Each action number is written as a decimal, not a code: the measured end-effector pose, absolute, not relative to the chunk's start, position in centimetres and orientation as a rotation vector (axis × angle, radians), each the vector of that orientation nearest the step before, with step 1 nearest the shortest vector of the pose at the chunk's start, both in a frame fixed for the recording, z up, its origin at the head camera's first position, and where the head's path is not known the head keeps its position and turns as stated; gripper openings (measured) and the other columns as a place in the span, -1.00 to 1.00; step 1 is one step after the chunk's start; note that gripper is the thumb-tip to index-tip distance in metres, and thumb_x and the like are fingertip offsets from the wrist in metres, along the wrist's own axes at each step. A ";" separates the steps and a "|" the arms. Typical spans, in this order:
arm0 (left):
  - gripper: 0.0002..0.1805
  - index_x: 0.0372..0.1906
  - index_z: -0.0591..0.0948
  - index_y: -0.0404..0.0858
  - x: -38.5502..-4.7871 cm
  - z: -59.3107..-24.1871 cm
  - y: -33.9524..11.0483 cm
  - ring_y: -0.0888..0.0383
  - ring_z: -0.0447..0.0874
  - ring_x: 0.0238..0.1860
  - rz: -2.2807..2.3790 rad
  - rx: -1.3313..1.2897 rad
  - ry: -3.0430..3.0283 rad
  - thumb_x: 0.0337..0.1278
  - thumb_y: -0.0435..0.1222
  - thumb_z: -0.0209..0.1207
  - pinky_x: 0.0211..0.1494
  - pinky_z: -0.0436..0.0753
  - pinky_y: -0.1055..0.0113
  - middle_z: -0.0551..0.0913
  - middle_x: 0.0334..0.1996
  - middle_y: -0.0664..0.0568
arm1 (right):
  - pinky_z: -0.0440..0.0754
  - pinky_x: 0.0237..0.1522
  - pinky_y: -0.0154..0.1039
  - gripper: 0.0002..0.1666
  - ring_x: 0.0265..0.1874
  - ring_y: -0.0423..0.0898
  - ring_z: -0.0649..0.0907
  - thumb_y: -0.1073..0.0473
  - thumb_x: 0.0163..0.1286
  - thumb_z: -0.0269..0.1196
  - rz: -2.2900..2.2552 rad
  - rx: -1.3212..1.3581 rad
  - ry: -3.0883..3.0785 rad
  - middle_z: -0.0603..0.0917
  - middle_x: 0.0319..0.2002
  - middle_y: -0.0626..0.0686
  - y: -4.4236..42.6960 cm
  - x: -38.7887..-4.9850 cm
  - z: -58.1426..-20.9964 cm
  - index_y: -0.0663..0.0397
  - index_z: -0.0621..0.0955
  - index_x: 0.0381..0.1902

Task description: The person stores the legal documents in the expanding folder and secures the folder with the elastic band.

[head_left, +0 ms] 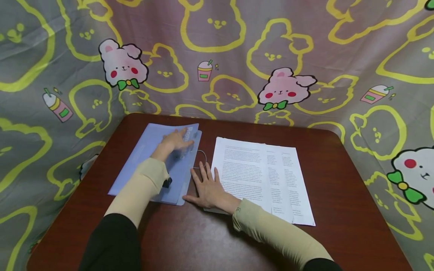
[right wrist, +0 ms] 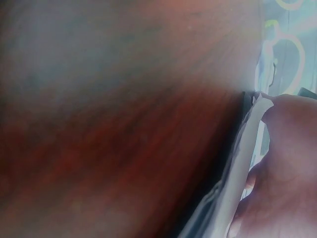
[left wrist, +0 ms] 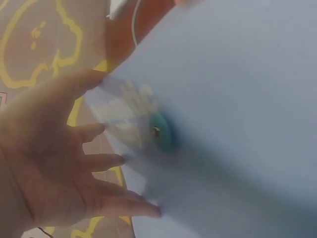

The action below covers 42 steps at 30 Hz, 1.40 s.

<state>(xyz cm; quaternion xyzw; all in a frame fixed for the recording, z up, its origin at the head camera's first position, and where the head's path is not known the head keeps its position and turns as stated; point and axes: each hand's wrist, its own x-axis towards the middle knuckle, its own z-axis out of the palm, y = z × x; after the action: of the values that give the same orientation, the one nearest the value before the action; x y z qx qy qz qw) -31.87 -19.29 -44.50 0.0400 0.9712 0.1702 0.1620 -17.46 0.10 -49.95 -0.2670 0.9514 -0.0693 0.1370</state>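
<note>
A translucent blue folder [head_left: 145, 158] lies on the left of the table, a round teal button [left wrist: 161, 132] on its cover. My left hand [head_left: 174, 140] rests on its upper right part with fingers spread; in the left wrist view the fingertips of the left hand [left wrist: 64, 158] touch the cover. Printed sheets [head_left: 240, 169] lie overlapping to the right. Fingers spread, my right hand [head_left: 210, 190] lies over the sheets' left edge, its thumb by the folder's lower right corner. The right wrist view shows part of the right hand [right wrist: 287, 168] beside the paper edge [right wrist: 242, 158].
A thin pale cord loop [head_left: 204, 155] extends from the folder's right side between it and the sheets. The dark red table [head_left: 342, 180] is bordered behind and at the sides by a patterned curtain [head_left: 234, 60].
</note>
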 end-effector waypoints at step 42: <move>-0.33 0.80 -0.01 -0.31 -31.4 -37.7 -21.1 -0.45 0.53 0.47 1.067 -0.047 2.442 0.83 -0.24 -0.18 0.14 0.87 -0.14 0.01 0.76 -0.43 | -0.16 0.81 0.34 0.22 0.84 0.23 -0.19 -0.59 0.56 0.12 -0.297 -0.774 2.720 -0.23 0.83 0.23 0.5 -17.5 -49.9 -0.13 -0.03 0.85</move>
<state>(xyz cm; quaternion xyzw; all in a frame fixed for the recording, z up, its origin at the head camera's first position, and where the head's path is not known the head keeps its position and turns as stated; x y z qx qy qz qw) -31.36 -21.11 -37.75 -0.0170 0.8904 0.3890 0.2357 -17.52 0.47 -49.89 -0.2693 0.9459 -0.1032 0.1486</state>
